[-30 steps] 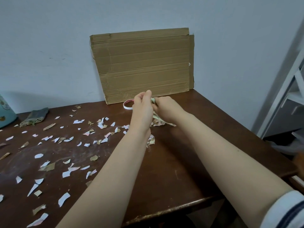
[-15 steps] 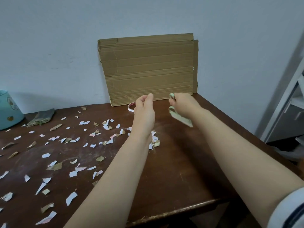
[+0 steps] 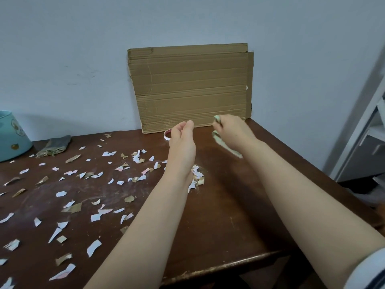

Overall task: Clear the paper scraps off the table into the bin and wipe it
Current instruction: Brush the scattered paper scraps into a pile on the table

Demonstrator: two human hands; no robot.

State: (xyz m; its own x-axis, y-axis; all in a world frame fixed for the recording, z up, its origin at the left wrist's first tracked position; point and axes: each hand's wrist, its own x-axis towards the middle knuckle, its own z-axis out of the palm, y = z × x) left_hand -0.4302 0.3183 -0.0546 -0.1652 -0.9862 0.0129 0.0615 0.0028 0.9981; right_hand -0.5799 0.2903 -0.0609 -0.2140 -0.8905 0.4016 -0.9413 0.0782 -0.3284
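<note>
Apart now: my right hand (image 3: 231,130) grips the soft pale green cloth (image 3: 226,146) at 1 o'clock, and my left hand (image 3: 181,140) hangs loose and empty. White and brown paper scraps (image 3: 95,215) lie on the dark wooden table (image 3: 239,205) towards 9 o'clock, so I think sweeping can start.

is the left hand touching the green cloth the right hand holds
Apart. The head view shows bare table and cardboard between the left hand and the green cloth, which hangs from the grip of the right hand.
</note>
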